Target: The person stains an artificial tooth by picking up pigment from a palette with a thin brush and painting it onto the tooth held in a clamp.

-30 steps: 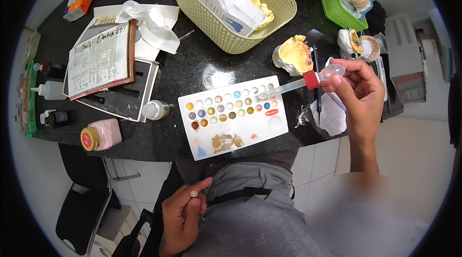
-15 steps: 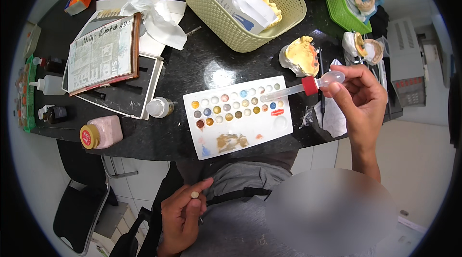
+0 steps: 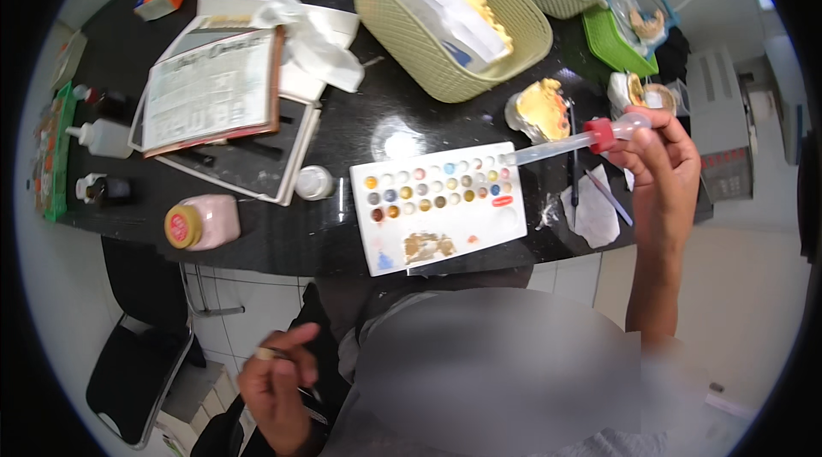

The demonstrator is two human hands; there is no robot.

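Drawn back from among the wells, the translucent plastic dropper with a red collar [image 3: 601, 136] now has its tip at the far right corner of the white rectangular palette [image 3: 479, 227]; whether it touches there cannot be told. Set against the palette, the left hand [image 3: 278, 388] has also shifted farther left and is blurred.

The right hand [image 3: 664, 164], to the right of the palette, pinches the dropper's clear bulb between thumb and fingers, and the tube slants down leftward toward the palette. The left hand, on the near side of the palette and off to its left, has its fingers curled around a slim piece with a pale round end [image 3: 266, 354], its index finger pointing outward.

Rows of small round wells in white, brown, blue and grey fill the palette's far half; brown and blue smears mark its near half. It lies on the glossy black worktop [image 3: 282, 243]. Just left of the palette is a small white round-topped container [image 3: 314, 183], and farther left a pink jar with a gold lid [image 3: 218, 224]. Beyond the palette stands an olive-green woven plastic basket [image 3: 419, 67]; beyond its right corner sits a yellow dental model on a white base [image 3: 539, 110]. White crumpled paper [image 3: 592, 226] lies right of the palette.
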